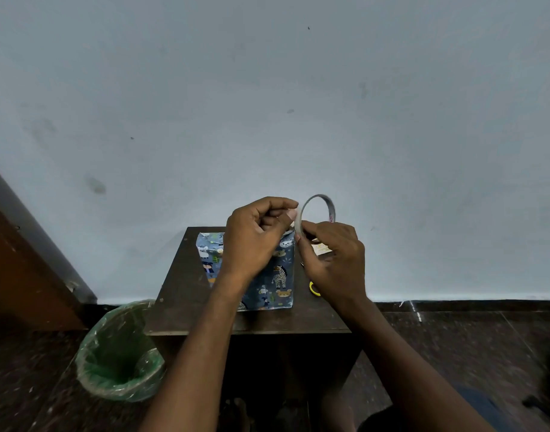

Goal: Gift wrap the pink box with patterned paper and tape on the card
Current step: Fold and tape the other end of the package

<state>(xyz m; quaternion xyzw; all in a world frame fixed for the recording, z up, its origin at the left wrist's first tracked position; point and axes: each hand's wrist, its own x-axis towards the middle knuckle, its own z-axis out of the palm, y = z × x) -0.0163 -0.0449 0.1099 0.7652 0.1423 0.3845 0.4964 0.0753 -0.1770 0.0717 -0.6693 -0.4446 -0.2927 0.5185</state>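
Observation:
The box [279, 282], covered in blue paper with animal prints, stands on a small dark table [186, 313]. Both hands are raised above it. My right hand [332, 260] holds a thin roll of tape [318, 199] upright by its lower rim. My left hand [255, 238] has curled fingers, with thumb and forefinger pinching at the roll's left edge, where the tape end seems to be. A small pale card [322, 248] lies on the table behind my right hand, mostly hidden.
Yellow-handled scissors [314, 289] lie on the table right of the box, partly under my right hand. A green bin with a plastic liner [121, 353] stands on the dark floor at the left. A blue-grey wall rises right behind the table.

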